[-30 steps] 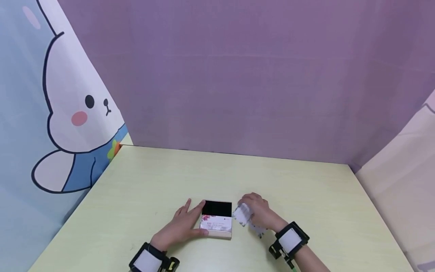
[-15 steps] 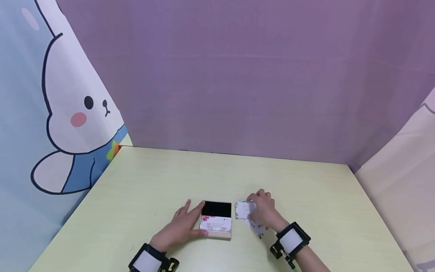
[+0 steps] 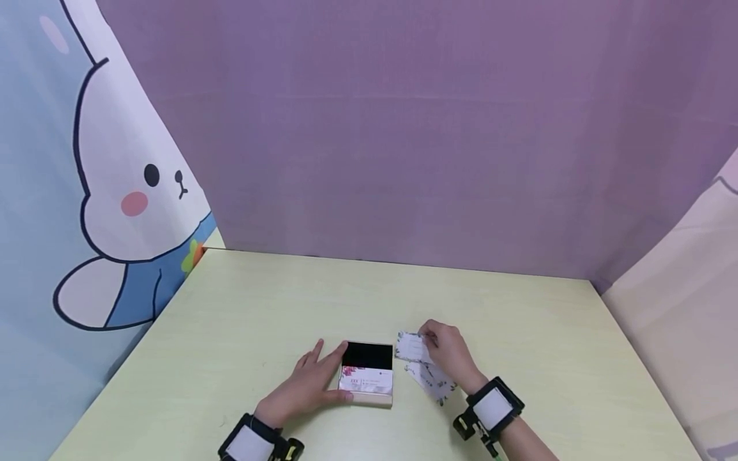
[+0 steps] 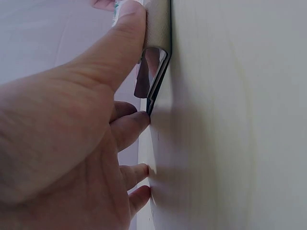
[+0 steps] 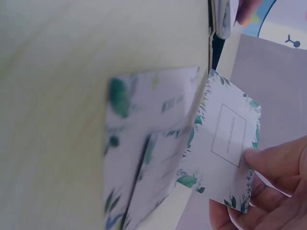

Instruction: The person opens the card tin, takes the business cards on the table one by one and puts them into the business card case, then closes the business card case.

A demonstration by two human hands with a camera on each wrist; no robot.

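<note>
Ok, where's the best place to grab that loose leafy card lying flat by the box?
Probably by the near-right corner of the flat card, coming from the right: the box blocks its left, and the right hand holds the lifted card above its far end.

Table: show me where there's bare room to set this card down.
The table is bare along the far side up to the purple backdrop, and at the left beside the rabbit curtain. The near middle is crowded: the left hand steadies the card box, and the right hand pinches a card above loose cards.
</note>
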